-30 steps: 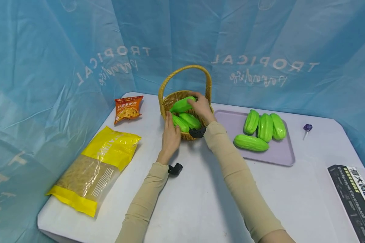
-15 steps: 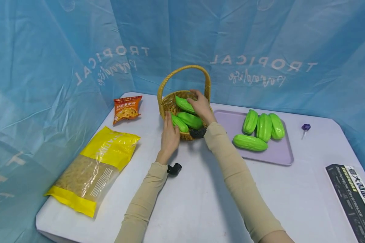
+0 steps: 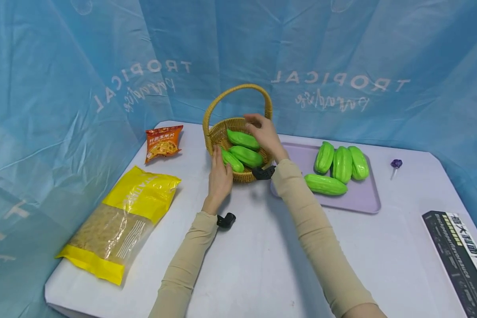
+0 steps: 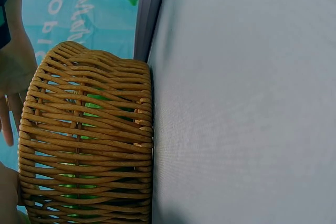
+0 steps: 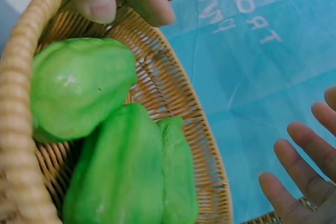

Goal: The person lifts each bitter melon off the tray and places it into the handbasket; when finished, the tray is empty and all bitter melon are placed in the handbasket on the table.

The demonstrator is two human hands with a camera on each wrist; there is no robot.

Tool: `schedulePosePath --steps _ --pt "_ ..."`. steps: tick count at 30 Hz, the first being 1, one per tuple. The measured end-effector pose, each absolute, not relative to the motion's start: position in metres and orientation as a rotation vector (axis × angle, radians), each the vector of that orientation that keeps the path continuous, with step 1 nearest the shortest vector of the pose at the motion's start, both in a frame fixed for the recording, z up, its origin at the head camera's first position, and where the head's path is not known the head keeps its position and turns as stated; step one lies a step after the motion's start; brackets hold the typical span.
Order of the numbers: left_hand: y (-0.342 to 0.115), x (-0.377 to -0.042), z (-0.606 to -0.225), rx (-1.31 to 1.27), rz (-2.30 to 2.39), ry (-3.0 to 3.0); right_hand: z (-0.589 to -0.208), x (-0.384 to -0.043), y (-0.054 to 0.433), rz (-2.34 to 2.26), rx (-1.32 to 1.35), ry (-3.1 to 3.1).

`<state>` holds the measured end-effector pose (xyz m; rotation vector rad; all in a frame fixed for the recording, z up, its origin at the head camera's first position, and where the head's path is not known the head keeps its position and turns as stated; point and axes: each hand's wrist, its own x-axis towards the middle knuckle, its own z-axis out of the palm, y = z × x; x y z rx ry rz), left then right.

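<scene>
One golden-brown woven basket (image 3: 243, 177) with a tall arched handle is found near the far edge of the surface (image 3: 258, 265). Three glossy, ridged, elongated green fruits (image 3: 245, 156) are contained in it. Its left rim is touched by the left hand (image 3: 221, 179), whose fingers are laid nearly straight against the weave. The right hand (image 3: 264, 132) is positioned over the basket's right rear side; its fingers are loosely parted, wide of the fruits.

One flat lilac tray (image 3: 361, 198) with rounded corners is placed right of the basket, toward the far edge. Four green fruits of the same form are carried on it: three side by side, one crosswise before them.

One crinkled orange packet (image 3: 164, 142) is noted at the far left corner and one yellow bag (image 3: 121, 216) with a clear panel along the left edge. One purple lollipop (image 3: 396, 164) is recorded toward the far right corner, and one dark, printed rectangular box (image 3: 457, 251) by the right edge.
</scene>
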<state>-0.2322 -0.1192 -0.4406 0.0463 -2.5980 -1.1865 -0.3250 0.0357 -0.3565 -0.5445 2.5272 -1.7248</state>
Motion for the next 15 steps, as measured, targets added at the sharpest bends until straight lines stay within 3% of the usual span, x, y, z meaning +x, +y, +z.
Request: schedulePosePath --steps 15 --pt "-0.119 -0.233 -0.442 0.048 -1.232 -2.584 -0.357 -0.317 0.082 -1.725 -0.461 2.603"
